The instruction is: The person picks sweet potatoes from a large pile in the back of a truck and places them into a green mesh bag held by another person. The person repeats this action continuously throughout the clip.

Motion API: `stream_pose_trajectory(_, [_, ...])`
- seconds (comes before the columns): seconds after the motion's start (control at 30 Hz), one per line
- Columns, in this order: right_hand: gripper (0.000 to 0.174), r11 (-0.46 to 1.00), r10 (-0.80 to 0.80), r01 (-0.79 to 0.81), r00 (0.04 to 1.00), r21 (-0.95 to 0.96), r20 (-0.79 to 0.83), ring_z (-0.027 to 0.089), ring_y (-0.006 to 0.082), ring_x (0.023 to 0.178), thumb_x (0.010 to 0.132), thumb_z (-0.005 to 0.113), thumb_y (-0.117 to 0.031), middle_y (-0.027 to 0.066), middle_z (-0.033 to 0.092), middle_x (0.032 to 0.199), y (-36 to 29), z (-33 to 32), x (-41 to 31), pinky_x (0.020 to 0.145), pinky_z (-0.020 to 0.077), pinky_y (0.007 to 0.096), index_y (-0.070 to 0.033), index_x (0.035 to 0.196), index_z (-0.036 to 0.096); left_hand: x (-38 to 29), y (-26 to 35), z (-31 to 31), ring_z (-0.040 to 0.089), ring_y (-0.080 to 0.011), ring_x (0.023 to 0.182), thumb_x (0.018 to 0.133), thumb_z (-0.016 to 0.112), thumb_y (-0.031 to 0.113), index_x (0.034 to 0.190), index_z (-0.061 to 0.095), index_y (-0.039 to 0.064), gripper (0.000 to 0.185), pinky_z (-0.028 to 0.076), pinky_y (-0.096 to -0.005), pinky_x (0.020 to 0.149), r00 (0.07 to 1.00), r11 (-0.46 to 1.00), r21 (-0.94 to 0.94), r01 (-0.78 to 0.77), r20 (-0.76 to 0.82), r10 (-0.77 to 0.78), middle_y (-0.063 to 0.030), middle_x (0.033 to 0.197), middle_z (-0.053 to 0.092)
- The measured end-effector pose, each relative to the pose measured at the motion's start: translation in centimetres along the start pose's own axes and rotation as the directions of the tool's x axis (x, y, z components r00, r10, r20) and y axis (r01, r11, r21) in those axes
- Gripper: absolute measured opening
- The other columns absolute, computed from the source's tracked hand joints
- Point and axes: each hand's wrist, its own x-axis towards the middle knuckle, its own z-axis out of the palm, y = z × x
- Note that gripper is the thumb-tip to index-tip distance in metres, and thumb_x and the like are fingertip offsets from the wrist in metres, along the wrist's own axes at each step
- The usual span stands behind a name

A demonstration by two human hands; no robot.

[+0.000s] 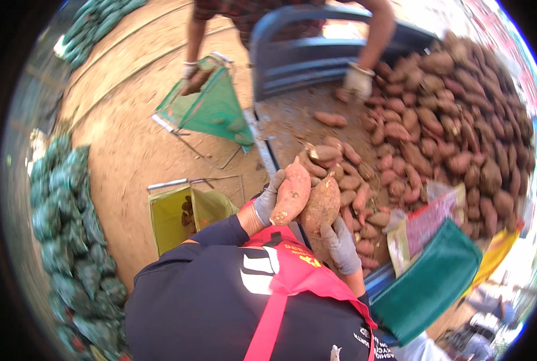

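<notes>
My left hand (270, 198), in a grey glove, holds a large reddish sweet potato (293, 192) in front of my body. Close beside it, a browner, dirt-coated sweet potato (322, 205) is held by my right hand (340, 246), also gloved in grey, with its fingers at the lower end. Beyond both hands, loose sweet potatoes (349, 182) lie on the bed of a blue truck or cart (286, 108). A much larger sweet potato heap (467, 122) fills the right side of the bed.
A co-worker's gloved hand (358, 82) touches the heap; the other holds sweet potatoes at a green mesh bag (214, 106) on a metal frame. A yellow-green bag (171, 221) stands open at left. Filled mesh bags (74, 252) line the ground. Folded green mesh (431, 280) lies at the bed's near edge.
</notes>
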Motion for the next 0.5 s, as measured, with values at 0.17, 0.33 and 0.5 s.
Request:
stream_pose_trajectory(0.17, [0.052, 0.974, 0.194, -0.214, 0.959, 0.077, 0.209, 0.062, 0.0200, 0.114, 0.102, 0.065, -0.020, 0.0117, 0.065, 0.127, -3.2, 2.5, 3.4, 0.098, 0.0497, 0.0327, 0.004, 0.145, 0.049, -6.8, 7.8, -2.3, 0.057, -0.0244, 0.131, 0.089, 0.075, 0.049, 0.145, 0.051, 0.000, 0.078, 0.038, -0.0401, 0.121, 0.926, 0.637, -0.750, 0.180, 0.347, 0.146, -0.0113, 0.140, 0.061])
stream_pose_trajectory(0.33, [0.047, 0.932, 0.363, -0.356, 0.905, -0.071, 0.224, 0.065, 0.0158, 0.108, 0.101, 0.066, -0.019, 0.0112, 0.068, 0.121, 1.5, 1.0, 9.5, 0.092, 0.0517, 0.0276, 0.003, 0.141, 0.055, -11.3, 17.7, -5.3, 0.058, -0.0202, 0.126, 0.092, 0.072, 0.035, 0.141, 0.053, 0.004, 0.061, 0.042, -0.0362, 0.117, 0.797, 0.765, -0.413, -0.495, 0.134, 0.588, -0.0089, 0.137, 0.062])
stream_pose_trajectory(0.5, [0.044, 0.913, 0.368, -0.299, 0.897, -0.277, 0.246, 0.066, 0.0127, 0.095, 0.100, 0.065, -0.020, 0.0085, 0.069, 0.110, 1.4, 2.1, 15.4, 0.075, 0.0535, 0.0265, -0.001, 0.140, 0.058, -14.5, 29.9, -11.5, 0.048, -0.0317, 0.140, 0.092, 0.064, 0.057, 0.146, 0.050, 0.010, 0.073, 0.038, -0.0605, 0.115, 0.583, 0.592, 0.100, -0.800, -0.102, 0.806, -0.0092, 0.152, 0.052])
